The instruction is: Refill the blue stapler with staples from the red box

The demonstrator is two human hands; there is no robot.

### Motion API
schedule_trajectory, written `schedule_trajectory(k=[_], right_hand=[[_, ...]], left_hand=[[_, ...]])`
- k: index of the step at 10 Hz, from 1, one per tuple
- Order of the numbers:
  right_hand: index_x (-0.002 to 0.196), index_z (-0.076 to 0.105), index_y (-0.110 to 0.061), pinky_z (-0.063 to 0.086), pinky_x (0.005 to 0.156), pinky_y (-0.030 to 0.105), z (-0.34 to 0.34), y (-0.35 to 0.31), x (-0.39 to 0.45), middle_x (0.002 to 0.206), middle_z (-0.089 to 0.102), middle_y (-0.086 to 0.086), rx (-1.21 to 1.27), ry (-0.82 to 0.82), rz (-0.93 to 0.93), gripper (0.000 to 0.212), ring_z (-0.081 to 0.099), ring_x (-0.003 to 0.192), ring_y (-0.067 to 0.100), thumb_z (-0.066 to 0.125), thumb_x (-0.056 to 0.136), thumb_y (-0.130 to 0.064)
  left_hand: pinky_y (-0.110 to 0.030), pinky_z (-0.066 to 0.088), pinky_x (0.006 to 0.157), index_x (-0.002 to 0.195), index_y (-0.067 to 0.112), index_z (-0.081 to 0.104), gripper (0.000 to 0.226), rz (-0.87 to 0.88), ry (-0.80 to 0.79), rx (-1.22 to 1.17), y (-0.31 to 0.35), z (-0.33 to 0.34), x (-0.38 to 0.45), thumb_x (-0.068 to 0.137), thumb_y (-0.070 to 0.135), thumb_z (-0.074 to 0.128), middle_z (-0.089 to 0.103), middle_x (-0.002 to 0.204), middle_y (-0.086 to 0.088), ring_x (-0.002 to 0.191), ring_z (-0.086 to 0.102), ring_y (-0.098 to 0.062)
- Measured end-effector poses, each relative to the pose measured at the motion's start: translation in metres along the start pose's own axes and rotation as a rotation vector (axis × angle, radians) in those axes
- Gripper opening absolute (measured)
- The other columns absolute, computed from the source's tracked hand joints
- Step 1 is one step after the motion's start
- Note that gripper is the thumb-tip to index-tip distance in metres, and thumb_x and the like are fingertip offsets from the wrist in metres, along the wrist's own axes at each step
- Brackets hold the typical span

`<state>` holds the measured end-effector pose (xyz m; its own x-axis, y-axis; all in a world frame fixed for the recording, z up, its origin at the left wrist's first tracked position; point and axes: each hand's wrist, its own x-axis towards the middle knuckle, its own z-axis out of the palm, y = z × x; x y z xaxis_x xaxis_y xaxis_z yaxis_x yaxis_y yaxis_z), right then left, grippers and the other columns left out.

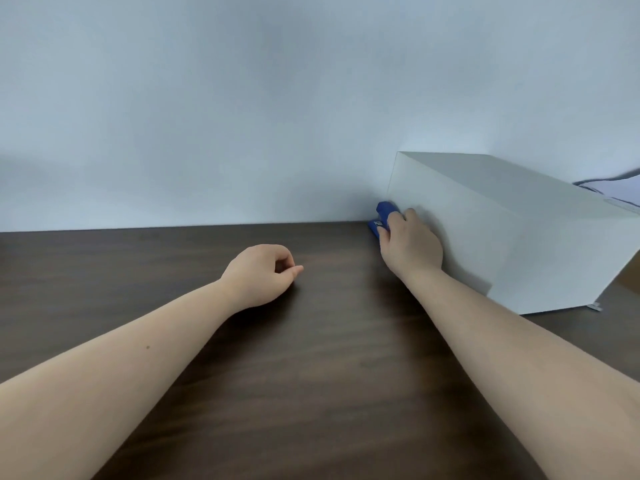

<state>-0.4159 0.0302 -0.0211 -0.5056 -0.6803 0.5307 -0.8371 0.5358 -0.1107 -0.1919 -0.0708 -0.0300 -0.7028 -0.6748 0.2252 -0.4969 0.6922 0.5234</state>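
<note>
Two bare forearms reach in from the near edge across a dark wood-grain table (311, 358), one from each lower corner. On the left, the left hand (261, 275) rests on the tabletop about midway across, curled loosely with the fingers folded in and the thumb tip meeting the forefinger; it holds nothing. Further out and to the right, the right hand (410, 245) lies back-up against the near left corner of a large pale grey box (502, 237), its fingers wrapped over the blue stapler (382, 216). Only the stapler's front end shows past the fingers: a rounded blue top and a flat blue base with a small white label on it, sitting on the table just beside the box's left face, close to the back edge of the table. Whether the stapler is lifted or still resting on the wood cannot be told. Beyond the box, at the far right, a bit of white and dark material (613, 188) peeks out. Behind everything stands a plain pale blue-grey wall (242, 98).
</note>
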Motion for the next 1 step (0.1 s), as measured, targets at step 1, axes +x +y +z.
schedule_trajectory(k=[1], right_hand=[[0.107,0.055,-0.008,0.032,0.055,0.030,-0.0114,0.0000,0.0021,0.088,0.058,0.013,0.005,-0.052,-0.012,0.032,0.060,0.082,0.036,0.040,0.095,-0.034]], left_hand=[[-0.033,0.046,0.066,0.073,0.019,0.059,0.022,-0.004,0.000,0.021,0.0083,-0.0039,-0.0001,0.084,0.038,0.055,0.055,0.064,0.009,0.069,0.054,-0.019]])
